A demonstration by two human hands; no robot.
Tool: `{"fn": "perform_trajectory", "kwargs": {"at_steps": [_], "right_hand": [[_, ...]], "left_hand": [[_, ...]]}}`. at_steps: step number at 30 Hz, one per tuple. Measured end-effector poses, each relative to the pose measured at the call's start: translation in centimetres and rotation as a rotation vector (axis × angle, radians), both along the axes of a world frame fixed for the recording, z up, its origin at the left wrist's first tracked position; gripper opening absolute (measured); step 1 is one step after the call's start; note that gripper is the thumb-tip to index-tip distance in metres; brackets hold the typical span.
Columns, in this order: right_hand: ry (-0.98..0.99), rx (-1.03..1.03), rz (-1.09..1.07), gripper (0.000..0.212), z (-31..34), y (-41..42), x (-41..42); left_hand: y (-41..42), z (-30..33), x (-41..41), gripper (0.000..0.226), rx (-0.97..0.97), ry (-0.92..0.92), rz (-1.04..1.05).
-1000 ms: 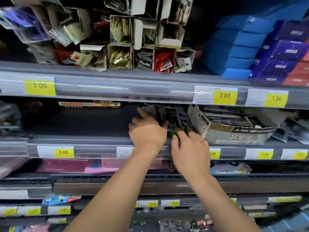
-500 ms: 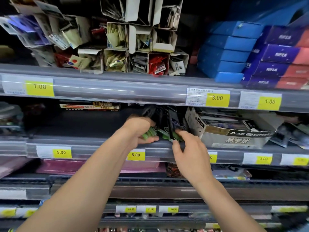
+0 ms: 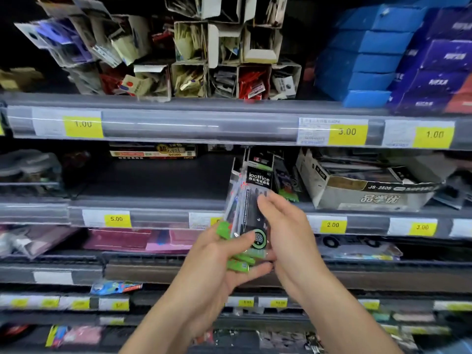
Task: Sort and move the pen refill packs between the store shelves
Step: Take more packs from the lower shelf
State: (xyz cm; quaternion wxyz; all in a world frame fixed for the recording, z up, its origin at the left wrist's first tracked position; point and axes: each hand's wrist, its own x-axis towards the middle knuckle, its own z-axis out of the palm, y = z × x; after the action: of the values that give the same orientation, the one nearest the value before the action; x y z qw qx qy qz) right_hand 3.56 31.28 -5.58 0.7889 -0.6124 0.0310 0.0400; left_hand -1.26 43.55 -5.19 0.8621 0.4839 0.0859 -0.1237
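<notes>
Both hands hold a bunch of pen refill packs (image 3: 251, 200) in front of the middle shelf (image 3: 153, 200).

The left hand (image 3: 217, 261) grips the packs' lower end, thumb across the front and fingers curled beneath the green tabs; the right hand (image 3: 283, 226) lies flat against the bunch's right side, fingers straight and pressed to it. The packs stand nearly upright, fanned a little, their tops reaching up over the shelf's front edge (the foremost reads "iooffice"). To the right of the packs, on the same shelf, sits a torn cardboard display box (image 3: 367, 185). A bare stretch of shelf lies left of the packs, with a flat printed box (image 3: 153, 150) at its back. Yellow price tags (image 3: 117, 218) line the shelf's edge.
</notes>
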Motion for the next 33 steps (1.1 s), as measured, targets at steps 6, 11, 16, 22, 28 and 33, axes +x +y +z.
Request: {"fn": "perform_trajectory", "kwargs": {"at_steps": [6, 11, 16, 22, 28, 33], "right_hand": [[-0.018, -0.020, 0.033, 0.016, -1.5, -1.1, -0.5], [-0.021, -0.063, 0.105, 0.029, -1.7, -1.1, -0.5], [-0.058, -0.123, 0.111, 0.026, -0.5, -1.4, -0.4], [-0.385, -0.903, -0.232, 0.028, -0.1, -3.4, 3.2], [-0.359, -1.574, -0.033, 0.064, -0.2, -2.9, 6.2], [-0.525, -1.582, -0.222, 0.027, -0.1, -2.2, 6.7]], "left_hand": [[2.0, -0.6, 1.0, 0.069, -0.298, 0.081, -0.375], [1.4, -1.3, 1.7, 0.050, -0.176, 0.044, -0.299], [0.7, -2.0, 1.8, 0.060, -0.239, -0.024, -0.293], [-0.1, -1.8, 4.0, 0.032, -0.159, 0.073, -0.007], [0.6, -1.6, 5.1, 0.037, -0.084, 0.105, 0.103], [0.2, -1.1, 5.5, 0.039, -0.060, 0.101, 0.142]]}}
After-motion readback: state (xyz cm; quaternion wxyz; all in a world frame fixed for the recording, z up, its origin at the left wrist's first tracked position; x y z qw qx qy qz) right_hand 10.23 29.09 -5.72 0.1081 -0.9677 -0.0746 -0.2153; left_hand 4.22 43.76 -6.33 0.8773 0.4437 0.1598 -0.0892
